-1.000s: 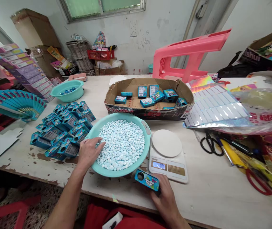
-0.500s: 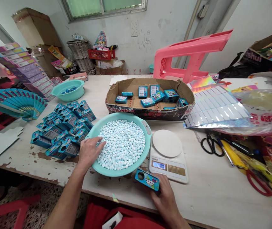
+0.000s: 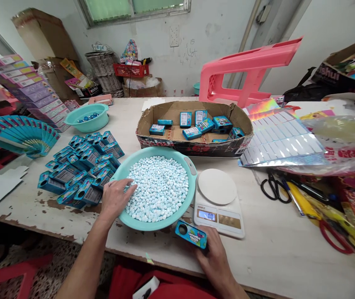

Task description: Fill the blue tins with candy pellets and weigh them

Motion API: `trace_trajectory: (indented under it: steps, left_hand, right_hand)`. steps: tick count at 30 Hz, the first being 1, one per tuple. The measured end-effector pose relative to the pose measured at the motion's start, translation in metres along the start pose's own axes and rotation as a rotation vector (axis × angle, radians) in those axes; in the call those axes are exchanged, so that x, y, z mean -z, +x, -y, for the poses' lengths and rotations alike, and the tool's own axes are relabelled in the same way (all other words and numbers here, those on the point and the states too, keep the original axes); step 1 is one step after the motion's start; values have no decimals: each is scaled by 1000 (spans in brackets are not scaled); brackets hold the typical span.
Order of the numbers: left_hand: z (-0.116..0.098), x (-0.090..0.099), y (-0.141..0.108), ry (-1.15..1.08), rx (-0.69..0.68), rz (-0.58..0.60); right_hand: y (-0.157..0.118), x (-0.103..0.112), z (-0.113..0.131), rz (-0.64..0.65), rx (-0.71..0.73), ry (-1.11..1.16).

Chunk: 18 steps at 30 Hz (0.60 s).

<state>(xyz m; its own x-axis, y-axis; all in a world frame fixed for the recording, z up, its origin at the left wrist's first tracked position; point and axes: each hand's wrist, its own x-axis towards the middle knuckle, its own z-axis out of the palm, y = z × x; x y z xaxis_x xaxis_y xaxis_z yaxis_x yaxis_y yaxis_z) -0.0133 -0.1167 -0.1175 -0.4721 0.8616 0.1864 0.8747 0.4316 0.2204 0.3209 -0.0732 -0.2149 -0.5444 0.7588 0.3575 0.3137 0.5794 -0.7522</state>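
Left hand (image 3: 115, 200) at the left rim of a basin (image 3: 155, 226), thumb and fingers parted at the candies (image 3: 159, 189), right hand (image 3: 213, 251) gripping a blue box (image 3: 193, 236), holed end up, near the scale (image 3: 217, 187), more boxes (image 3: 89, 158) clustered left, others inside a carton (image 3: 190, 148) behind.

Held blue box (image 3: 191, 235), pale candies (image 3: 160, 189) in bowl (image 3: 152, 226)

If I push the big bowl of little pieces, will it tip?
Probably not easily: the bowl looks wide and low. It might feel heavy, since lots of pieces fill it. They look loose and rounded, so a hard shove could spill some.
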Motion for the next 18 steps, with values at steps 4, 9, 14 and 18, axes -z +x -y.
trace_trajectory:
  steps: [4, 9, 14, 18]
  left_hand:
    - [1, -2, 0, 6, -9, -10]
    - [2, -3, 0, 16, -11, -11]
    - [1, -2, 0, 14, -10, -5]
    - [2, -2, 0, 12, -4, -1]
  right_hand:
    - [1, 0, 1, 5, -11, 14]
    - [1, -1, 2, 14, -23, 20]
    - [0, -1, 0, 9, -25, 11]
    - [0, -1, -1, 10, -20, 3]
